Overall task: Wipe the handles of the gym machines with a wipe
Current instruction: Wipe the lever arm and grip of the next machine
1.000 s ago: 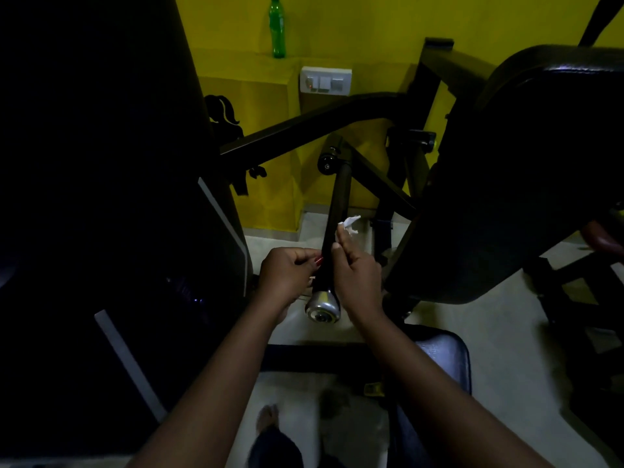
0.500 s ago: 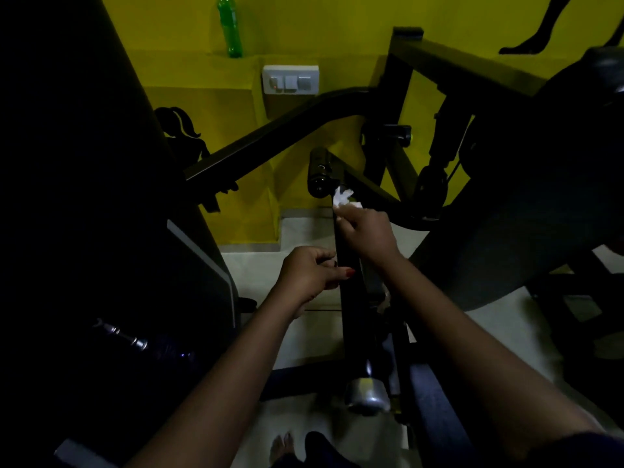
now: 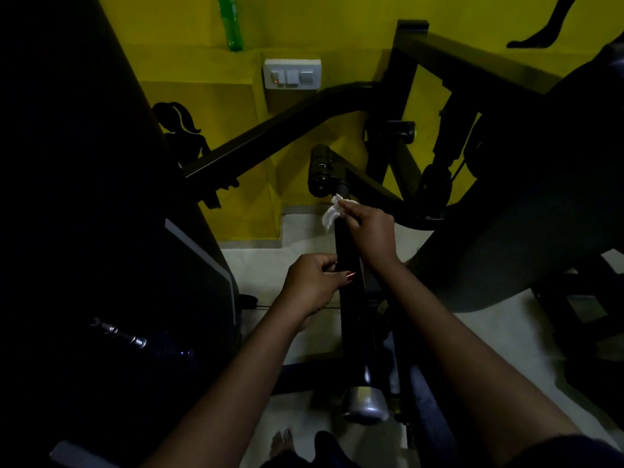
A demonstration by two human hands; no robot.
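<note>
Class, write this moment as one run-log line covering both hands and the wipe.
right hand: holds wipe on handle, upper end | left hand: thumb on handle, grip unclear

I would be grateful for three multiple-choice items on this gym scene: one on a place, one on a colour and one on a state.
1. Where on the handle is the wipe?
A. At the near end, closest to the person
B. At the far end, by the pivot joint
C. At its middle

2. What colour is the bottle on the ledge?
A. Green
B. Red
C. Blue

3. What is the right hand doing?
A. Hanging empty
B. Resting flat on a seat pad
C. Pinching the wipe at the handle

Answers:
1 B, the white wipe sits at the top of the bar, just below the joint.
2 A, the bottle is plainly green.
3 C, its fingertips close on the wipe, right at the bar.
</note>
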